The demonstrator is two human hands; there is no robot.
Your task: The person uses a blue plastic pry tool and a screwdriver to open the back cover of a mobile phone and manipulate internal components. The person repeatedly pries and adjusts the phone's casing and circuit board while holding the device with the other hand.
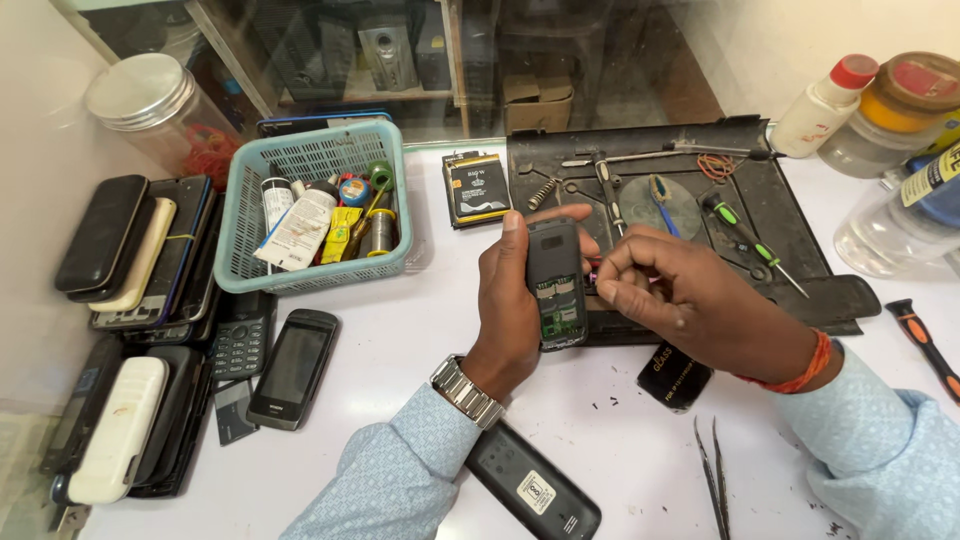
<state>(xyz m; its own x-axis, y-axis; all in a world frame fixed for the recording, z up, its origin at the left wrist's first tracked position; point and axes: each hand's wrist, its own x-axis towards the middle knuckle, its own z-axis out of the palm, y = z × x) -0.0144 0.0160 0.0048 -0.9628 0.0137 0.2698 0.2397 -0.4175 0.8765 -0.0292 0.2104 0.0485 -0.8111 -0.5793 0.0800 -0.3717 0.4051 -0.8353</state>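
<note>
Worktop (420,330), white and crowded, fills most of my view. Across the upper right of the frame lies a black repair mat (790,215), placed where loose parts cannot roll off; on it I count one green-handled screwdriver (752,243), one round grey disc (655,205) and one rubber band (716,166).

At upper left centre stands a teal basket (232,245) that keeps tubes, a solder spool and small bottles together; I cannot count its contents surely. Down the left edge lie stacks of old phones (135,250), too overlapped to number. Beside them rests one dark touchscreen phone (292,368), face up. One clear jar (145,105) sits at upper left, and three bottles (830,105) cluster at upper right.

At centre frame my left hand (505,300) wraps around an open black phone (556,285), fingers curled behind it and thumb along its side, holding it upright with its back off so the green circuit board faces me. My right hand (690,295) hovers just beside it, thumb and forefinger pinched narrow at the phone's edge; whether they grip some tiny part I cannot tell.

Lower down lie one back cover (535,485) near my left sleeve, one pair of tweezers (712,475) at lower right, and one orange-handled tool (925,340) at the right edge.
</note>
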